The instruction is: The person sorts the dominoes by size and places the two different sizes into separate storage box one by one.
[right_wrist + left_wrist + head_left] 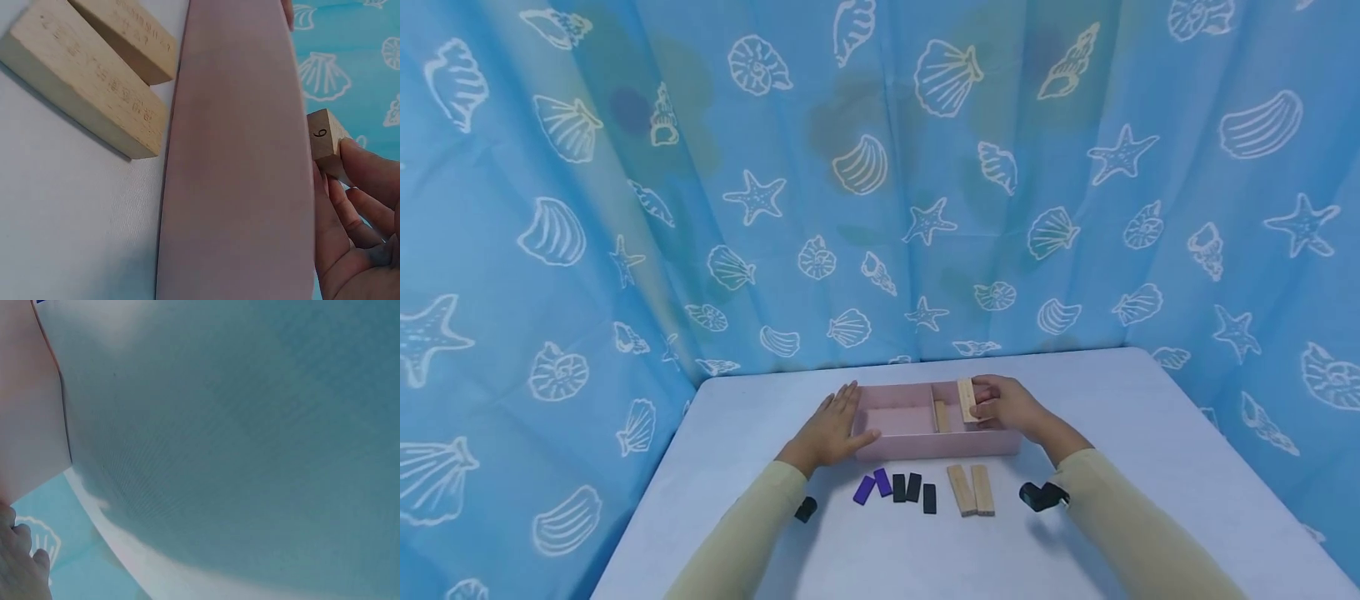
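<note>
A pink divided box stands on the white table. My left hand rests at its left end, fingers spread along the wall and thumb at the front edge; the left wrist view shows only part of that hand. Over the right compartment, my right hand pinches a wooden block between thumb and fingers. In the right wrist view that block shows a "6" on its end. Another wooden block lies inside the box, beside the divider. The left compartment shows its bare floor.
In front of the box lie two wooden blocks with engraved writing, two purple pieces and three black pieces. A blue shell-print curtain hangs around the table. Black wrist devices sit by both sleeves.
</note>
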{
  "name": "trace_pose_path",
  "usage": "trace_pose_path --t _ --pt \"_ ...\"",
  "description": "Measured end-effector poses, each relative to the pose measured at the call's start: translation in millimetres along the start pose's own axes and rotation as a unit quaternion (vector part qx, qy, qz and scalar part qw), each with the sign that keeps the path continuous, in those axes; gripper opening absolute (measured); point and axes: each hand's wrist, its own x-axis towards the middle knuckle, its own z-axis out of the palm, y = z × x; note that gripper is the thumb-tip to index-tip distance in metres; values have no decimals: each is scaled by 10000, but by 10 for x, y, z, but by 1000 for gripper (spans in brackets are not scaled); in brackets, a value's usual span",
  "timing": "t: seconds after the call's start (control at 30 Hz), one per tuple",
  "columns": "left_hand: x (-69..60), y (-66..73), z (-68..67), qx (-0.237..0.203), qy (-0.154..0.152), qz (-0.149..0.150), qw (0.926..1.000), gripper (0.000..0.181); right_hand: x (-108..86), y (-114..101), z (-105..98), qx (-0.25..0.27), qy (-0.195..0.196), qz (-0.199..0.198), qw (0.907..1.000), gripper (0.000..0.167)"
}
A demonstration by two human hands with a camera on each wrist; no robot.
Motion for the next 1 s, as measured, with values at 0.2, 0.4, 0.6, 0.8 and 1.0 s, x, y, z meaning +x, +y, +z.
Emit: trace_pose_path --t 0.2,0.4,0.6,0.8,1.0 --pt "16 25 42 -120 41 46 9999 95 140 68 56 -140 -48 158 9998 58" --pt "10 7 57 -55 54 3 10000 95 262 90 155 -472 -28 263 9985 59" --pt "3 1 -48 22 3 -44 10000 96 347 15 190 -759 -101 408 9962 58" --pt "20 -12 -72 -64 17 -83 9999 96 417 -20 175 -1499 -141 519 9872 50" --pt "16 -3 -2 -120 -45 -63 9999 96 445 92 194 -1688 -183 765 9825 40"
